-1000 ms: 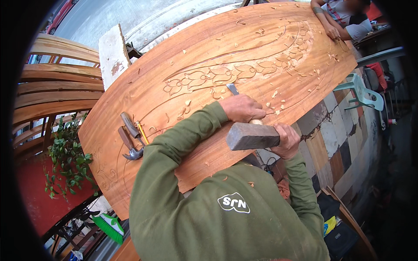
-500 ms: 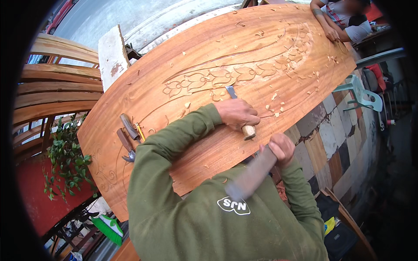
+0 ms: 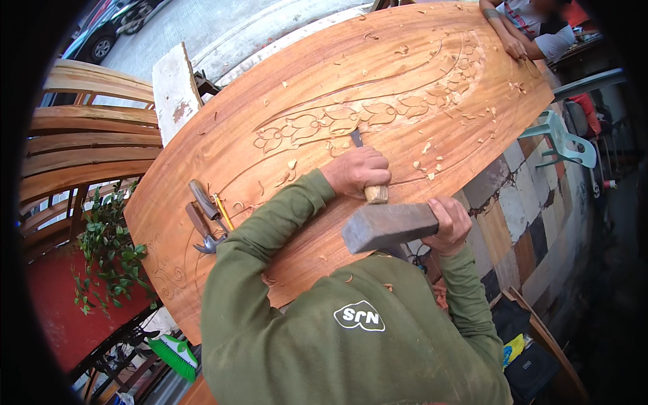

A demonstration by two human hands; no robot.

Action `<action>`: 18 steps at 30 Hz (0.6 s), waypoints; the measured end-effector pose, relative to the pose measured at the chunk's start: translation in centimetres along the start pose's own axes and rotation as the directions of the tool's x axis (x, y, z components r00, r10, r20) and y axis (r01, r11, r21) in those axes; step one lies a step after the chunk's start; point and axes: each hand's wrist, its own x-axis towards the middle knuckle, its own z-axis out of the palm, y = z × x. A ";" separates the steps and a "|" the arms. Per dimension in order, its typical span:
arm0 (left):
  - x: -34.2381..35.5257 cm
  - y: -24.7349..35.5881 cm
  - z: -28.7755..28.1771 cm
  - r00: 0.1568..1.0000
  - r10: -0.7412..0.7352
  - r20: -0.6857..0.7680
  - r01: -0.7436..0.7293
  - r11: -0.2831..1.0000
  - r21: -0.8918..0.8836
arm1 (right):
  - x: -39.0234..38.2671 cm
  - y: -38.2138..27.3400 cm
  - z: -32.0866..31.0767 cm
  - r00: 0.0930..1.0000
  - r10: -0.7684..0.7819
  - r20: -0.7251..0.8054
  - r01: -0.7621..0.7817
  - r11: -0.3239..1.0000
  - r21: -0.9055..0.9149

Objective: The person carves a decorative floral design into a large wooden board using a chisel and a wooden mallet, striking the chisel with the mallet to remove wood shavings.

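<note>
My left hand is closed around a chisel; its wooden handle end sticks out below the fist. The chisel's dark blade rests against the carved flower band on a large wooden panel. Gripped in my right hand is a blocky wooden mallet. The mallet's thick head lies just below the chisel's handle end, near the panel's close edge. Whether the two touch, I cannot tell. Wood chips lie scattered around the carving.
At the panel's left lie a claw hammer, a dark-handled tool and a yellow pencil. Another person's hand rests at the far right corner. A pale green plastic chair stands right; a slatted wooden bench stands left.
The mallet has swung up and forward, from over my chest to just below the chisel handle. My left hand and the chisel have shifted slightly left, the chisel standing more upright.
</note>
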 end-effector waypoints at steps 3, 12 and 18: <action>0.9 -0.1 1.0 1.000 0.001 0.020 -0.002 0.998 0.057 | -1.3 -1.2 -0.5 0.997 0.074 -0.009 -0.073 0.996 0.052; 2.9 1.1 1.4 1.000 -0.025 -0.013 0.023 0.992 -0.125 | -2.2 -3.4 -0.8 0.995 0.096 0.001 -0.096 0.986 0.135; 1.4 -0.3 1.4 0.993 -0.057 0.104 0.066 0.994 -0.090 | -0.9 -3.5 -0.9 0.997 0.083 0.009 -0.083 0.984 0.155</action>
